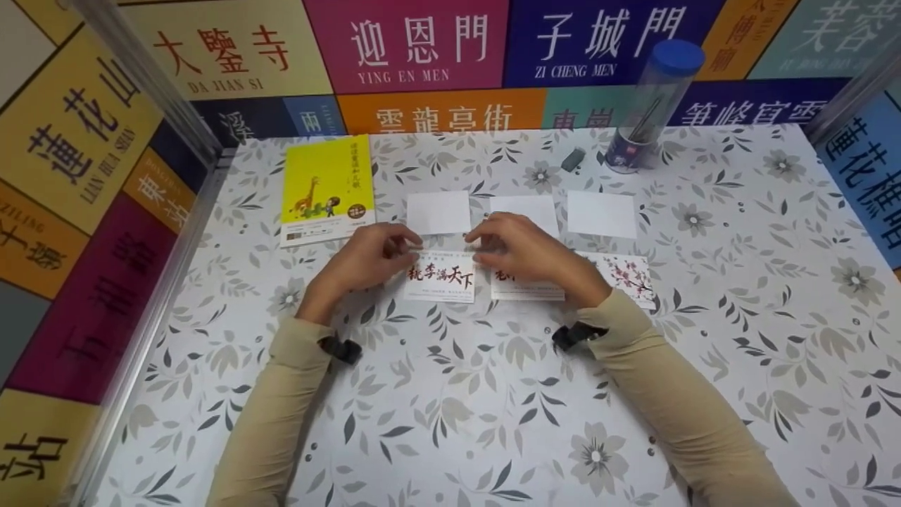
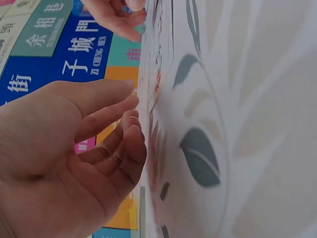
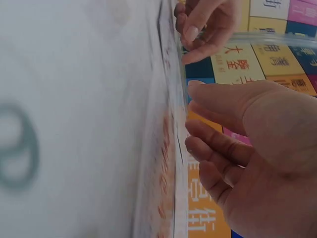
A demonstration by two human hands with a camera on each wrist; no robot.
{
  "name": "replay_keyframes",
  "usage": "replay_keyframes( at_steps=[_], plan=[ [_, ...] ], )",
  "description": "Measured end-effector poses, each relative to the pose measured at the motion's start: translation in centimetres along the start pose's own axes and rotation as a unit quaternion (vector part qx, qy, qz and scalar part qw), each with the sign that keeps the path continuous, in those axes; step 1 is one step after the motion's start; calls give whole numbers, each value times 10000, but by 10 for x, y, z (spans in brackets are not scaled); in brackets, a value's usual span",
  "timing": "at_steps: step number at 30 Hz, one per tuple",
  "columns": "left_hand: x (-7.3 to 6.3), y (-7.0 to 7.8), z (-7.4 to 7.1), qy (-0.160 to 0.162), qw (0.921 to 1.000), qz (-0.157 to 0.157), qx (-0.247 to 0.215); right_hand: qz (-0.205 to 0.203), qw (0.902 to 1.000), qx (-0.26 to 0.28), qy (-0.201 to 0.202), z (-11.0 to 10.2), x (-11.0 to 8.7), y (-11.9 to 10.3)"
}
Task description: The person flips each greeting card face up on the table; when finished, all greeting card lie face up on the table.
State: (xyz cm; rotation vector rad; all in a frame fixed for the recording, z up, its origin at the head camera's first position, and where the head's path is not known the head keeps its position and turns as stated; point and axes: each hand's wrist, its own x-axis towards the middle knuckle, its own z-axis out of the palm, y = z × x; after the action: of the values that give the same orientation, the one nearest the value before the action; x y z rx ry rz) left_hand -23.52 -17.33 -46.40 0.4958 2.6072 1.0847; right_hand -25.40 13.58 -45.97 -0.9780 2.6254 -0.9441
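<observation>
In the head view, a printed card with red brush characters [image 1: 440,278] lies flat on the patterned table, my hands at its upper left and upper right corners. My left hand [image 1: 373,257] has loosely bent fingers, with nothing between them in the left wrist view. My right hand [image 1: 524,246] is also loosely bent and hangs over a second printed card [image 1: 528,290], hiding part of it. Whether fingertips touch either card cannot be told. A third card with pink blossoms [image 1: 626,276] lies partly behind my right wrist. Above them lie blank white cards [image 1: 438,213], [image 1: 602,213].
A third blank card [image 1: 542,211] is partly covered by my right hand. At the back left lies a yellow book [image 1: 327,183]. A dark eraser-like block [image 1: 574,159] and a clear tube with a blue lid [image 1: 658,105] stand at the back right, before the colourful wall panels [image 1: 422,42].
</observation>
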Motion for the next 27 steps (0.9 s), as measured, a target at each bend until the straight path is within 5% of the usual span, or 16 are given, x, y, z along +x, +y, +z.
replay_keyframes(
  at_steps=[5,16,22,27],
  plan=[
    [0,15,12,45,9984,558,-88,79,9987,151,472,-26,-23,23],
    [26,56,40,9,9899,1412,82,1349,9832,30,1228,-96,-91,105],
    [56,82,59,-60,9865,1621,207,2151,9681,402,1224,-116,-111,131],
    [84,110,82,-179,9854,1606,541,2369,9679,410,739,-121,-114,139]
  ],
)
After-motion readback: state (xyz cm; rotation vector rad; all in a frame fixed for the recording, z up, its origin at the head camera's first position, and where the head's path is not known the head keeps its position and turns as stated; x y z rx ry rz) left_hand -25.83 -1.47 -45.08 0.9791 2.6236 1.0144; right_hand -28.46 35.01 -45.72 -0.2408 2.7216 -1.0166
